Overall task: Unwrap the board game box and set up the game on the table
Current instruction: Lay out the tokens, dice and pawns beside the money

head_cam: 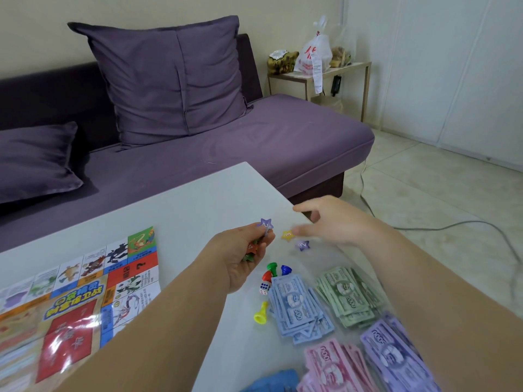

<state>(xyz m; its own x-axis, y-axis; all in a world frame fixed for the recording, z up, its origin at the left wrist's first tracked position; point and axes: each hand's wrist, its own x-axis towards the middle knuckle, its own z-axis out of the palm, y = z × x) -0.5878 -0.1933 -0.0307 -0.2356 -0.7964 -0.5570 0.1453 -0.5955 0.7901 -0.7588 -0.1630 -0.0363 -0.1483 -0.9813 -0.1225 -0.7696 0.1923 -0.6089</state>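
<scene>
The colourful game board (85,301) lies flat on the white table (198,199) at the left. My left hand (243,258) cups several small star tokens and pinches a purple star (266,223) at its fingertips. My right hand (331,222) hovers blurred near the table's right edge, fingers spread, just above a yellow star (288,235) and another purple star (302,245) lying on the table. Green (272,267), blue (285,269), red (266,276) and yellow (261,314) pawns and two dice (264,288) lie below my left hand.
Stacks of play money lie at the lower right: blue (297,306), green (348,298), purple (396,355), pink (331,366). A purple sofa (254,142) with cushions stands behind the table. A side table (319,75) with bags stands at the back; a cable (424,227) runs across the floor.
</scene>
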